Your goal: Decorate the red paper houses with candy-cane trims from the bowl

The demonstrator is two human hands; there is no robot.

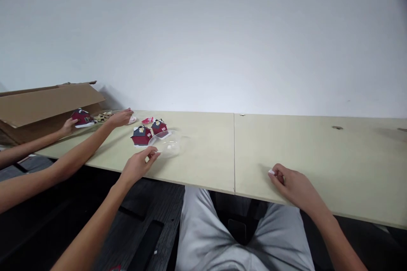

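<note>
My left hand (140, 163) is closed in a pinch at the near rim of a clear plastic bowl (173, 146), which is over the left part of the table. Inside the bowl a small pale spot shows, too small to name. Just behind it stand two small model houses with dark red walls and dark roofs, a nearer house (141, 136) and a farther house (159, 126). Over the table to the right, my right hand (294, 186) is curled, with a small white piece (271, 172) between thumb and fingers.
A co-worker's hand (68, 128) at the left holds another red house (82, 117); their other hand (122, 117) reaches over the table. Behind them lies an open cardboard box (51, 103). A pink-red item (147, 120) lies near the houses. A seam (234, 156) divides the tabletop.
</note>
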